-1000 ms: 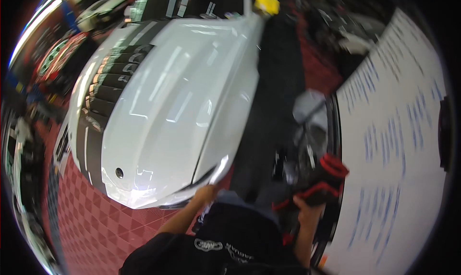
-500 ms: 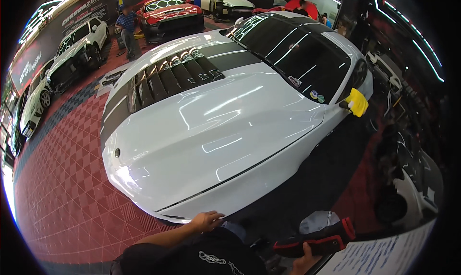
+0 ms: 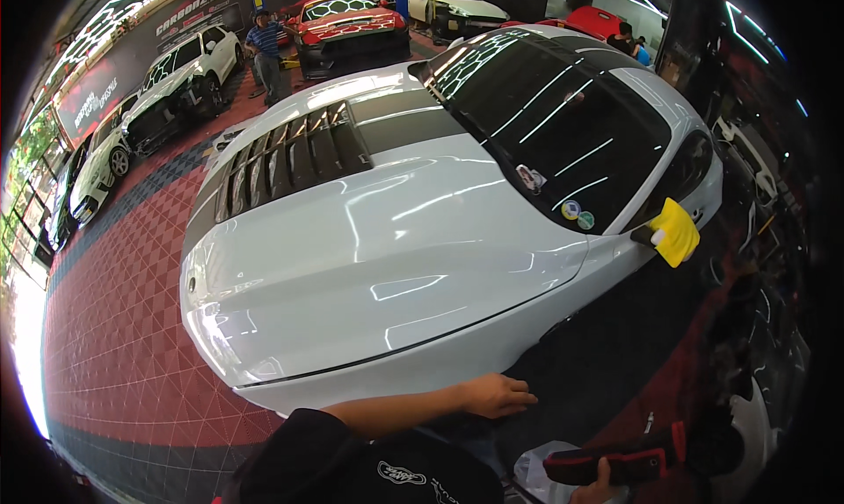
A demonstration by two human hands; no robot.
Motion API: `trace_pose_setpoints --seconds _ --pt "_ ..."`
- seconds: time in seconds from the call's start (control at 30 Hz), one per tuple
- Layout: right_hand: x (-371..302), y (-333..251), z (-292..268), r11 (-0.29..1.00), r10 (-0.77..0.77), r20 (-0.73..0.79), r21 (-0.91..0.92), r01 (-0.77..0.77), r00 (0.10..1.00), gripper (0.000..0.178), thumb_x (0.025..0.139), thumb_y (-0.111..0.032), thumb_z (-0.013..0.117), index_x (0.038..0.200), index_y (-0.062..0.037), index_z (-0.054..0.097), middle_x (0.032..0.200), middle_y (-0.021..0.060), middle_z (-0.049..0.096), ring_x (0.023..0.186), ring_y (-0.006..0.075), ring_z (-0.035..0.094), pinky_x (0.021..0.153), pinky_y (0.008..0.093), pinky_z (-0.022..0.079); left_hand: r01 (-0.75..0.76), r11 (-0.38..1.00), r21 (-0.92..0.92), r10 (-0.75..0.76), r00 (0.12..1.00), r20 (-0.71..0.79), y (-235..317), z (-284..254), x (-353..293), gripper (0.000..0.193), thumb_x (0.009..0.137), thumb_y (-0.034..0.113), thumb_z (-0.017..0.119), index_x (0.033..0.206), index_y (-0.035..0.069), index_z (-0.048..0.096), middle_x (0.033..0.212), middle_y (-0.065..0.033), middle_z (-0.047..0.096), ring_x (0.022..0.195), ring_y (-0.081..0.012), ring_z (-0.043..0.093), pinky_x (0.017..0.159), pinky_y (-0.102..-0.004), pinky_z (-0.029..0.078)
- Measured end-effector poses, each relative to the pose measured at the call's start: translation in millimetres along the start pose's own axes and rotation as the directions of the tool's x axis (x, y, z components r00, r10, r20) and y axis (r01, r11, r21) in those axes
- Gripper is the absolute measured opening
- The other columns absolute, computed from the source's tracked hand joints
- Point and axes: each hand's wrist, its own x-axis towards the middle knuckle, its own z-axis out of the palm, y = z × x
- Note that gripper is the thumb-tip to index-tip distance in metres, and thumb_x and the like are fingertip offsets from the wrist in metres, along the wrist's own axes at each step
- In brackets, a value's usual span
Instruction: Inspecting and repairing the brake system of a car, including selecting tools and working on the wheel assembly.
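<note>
My left arm reaches across in front of me, and my left hand point(image 3: 499, 397) hangs by the near side of a white car point(image 3: 352, 319). Its fingers are loosely bent and a little apart, with nothing seen in them. At the lower right my right hand point(image 3: 600, 486) grips a long black fabric pouch with red trim point(image 3: 615, 465), the thumb pressed on its side. The other fingers are hidden under it. A pale, translucent plastic bag point(image 3: 533, 471) shows beside the pouch. Over the car's side mirror hangs a yellow cloth point(image 3: 675, 233).
A black vented panel point(image 3: 294, 157) sits on the hood. White car parts point(image 3: 747, 157) and dark clutter stand along the right. A person in a blue shirt point(image 3: 264, 47) stands behind, near a red car point(image 3: 352, 33). Red and dark floor tiles point(image 3: 132, 328) spread at left.
My left hand has moved right along the car's near side, its fingers now less pinched. The pouch in my right hand sits further right and lower. The view has shifted too.
</note>
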Motion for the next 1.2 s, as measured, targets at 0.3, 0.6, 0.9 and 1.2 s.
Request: trace_pose_setpoints --seconds 0.3,0.6,0.9,1.2 --pt "185.2 -22.2 -7.6 0.983 0.182 -0.306 0.090 -0.162 0.935 0.041 0.068 -0.006 0.074 0.107 0.0020 0.063 0.101 0.0073 0.064 0.092 0.0206 0.059 0.091 0.0327 0.045 0.389 0.921 0.009 -0.389 0.920 0.048 -60.1 78.4 100.5 0.029 0.095 0.022 0.060 0.121 0.011 0.062 0.096 -0.0114 0.061 0.075 -0.0306 0.066 0.067 -0.0400 0.054" --pt "297.1 69.6 -83.6 0.937 0.346 -0.375 0.104 -0.332 0.860 0.049 0.066 -0.006 0.075 0.113 0.0030 0.064 0.108 0.0077 0.066 0.100 0.0206 0.062 0.094 0.0329 0.046 0.384 0.922 -0.056 -0.369 0.913 0.176 -135.1 147.1 274.2 0.028 0.091 0.018 0.065 0.118 0.010 0.064 0.096 -0.0125 0.064 0.080 -0.0290 0.066 0.068 -0.0378 0.053" --pt "441.7 132.7 -173.1 0.953 0.302 -0.846 0.254 -0.165 0.440 0.035 0.070 0.005 0.077 0.102 0.0009 0.064 0.095 0.0054 0.068 0.088 0.0169 0.064 0.084 0.0320 0.050 0.376 0.911 -0.166 -0.240 0.815 0.528 -249.2 297.6 560.8 0.030 0.088 0.013 0.067 0.115 0.002 0.064 0.093 -0.0157 0.065 0.079 -0.0324 0.064 0.074 -0.0369 0.052" --pt "420.8 192.7 -297.1 0.904 0.176 -0.982 0.132 -0.406 0.074 0.033 0.069 -0.001 0.077 0.100 0.0021 0.066 0.092 0.0068 0.070 0.081 0.0159 0.065 0.079 0.0296 0.051 -0.229 0.967 0.112 -0.135 -0.087 0.987 -300.1 498.0 786.0 0.055 0.086 0.042 0.068 0.125 0.005 0.061 0.122 -0.0210 0.063 0.116 -0.0379 0.058 0.096 -0.0450 0.047"
